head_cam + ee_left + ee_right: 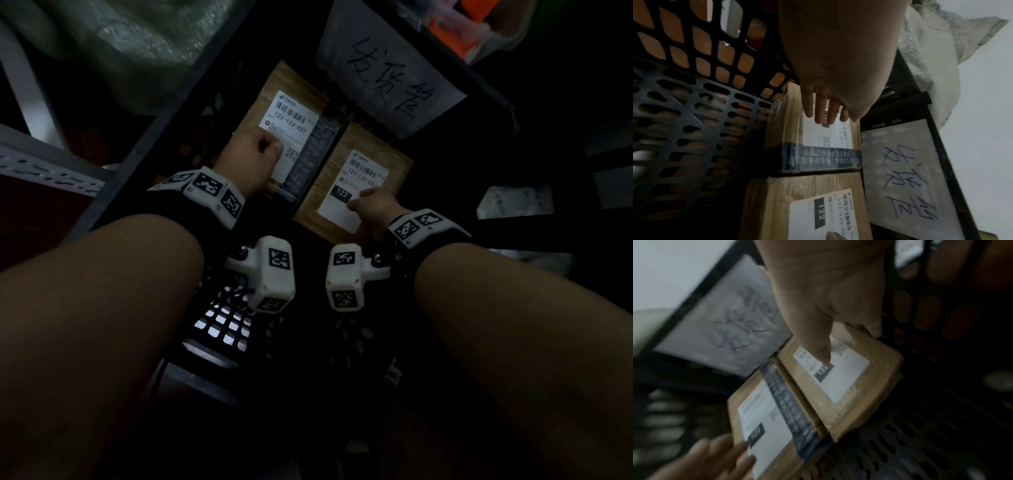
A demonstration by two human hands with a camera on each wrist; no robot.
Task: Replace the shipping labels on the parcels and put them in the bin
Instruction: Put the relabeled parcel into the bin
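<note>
Parcels lie side by side on the bin (164, 113) floor in the head view, near its far wall. The left hand (251, 156) rests on the left parcel (274, 99), the right hand (371, 205) on the right parcel (394, 161).

Left wrist view: straight fingers (819, 112) press flat on the label (818, 134), gripping nothing.

Right wrist view, blurred: a thumb (819, 347) presses the 122 label (840, 378) while curled fingers (869, 328) grasp the parcel's edge beside the bin wall.
</note>
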